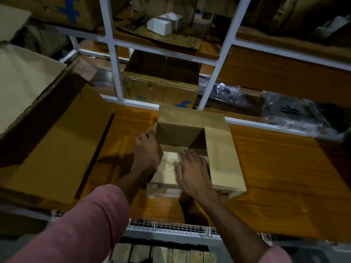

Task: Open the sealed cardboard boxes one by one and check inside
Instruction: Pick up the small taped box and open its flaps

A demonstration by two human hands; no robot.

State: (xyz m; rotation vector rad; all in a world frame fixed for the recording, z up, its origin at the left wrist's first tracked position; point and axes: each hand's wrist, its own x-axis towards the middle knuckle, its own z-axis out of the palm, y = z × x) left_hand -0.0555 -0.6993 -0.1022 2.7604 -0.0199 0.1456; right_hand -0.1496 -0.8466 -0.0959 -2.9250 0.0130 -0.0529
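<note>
Small cardboard box (191,149) sits open on the wooden shelf (284,177), mid-frame, far and right flaps folded out, a pale inner surface showing at the near side. Left hand (149,150) at the box's left wall, fingers curled over the top edge and gripping it; right hand (193,171) lies flat on the near flap, fingers spread and straight, holding nothing. Large opened carton (49,141) just left; a printed carton (161,88) behind, past the white rack posts (114,54).
</note>
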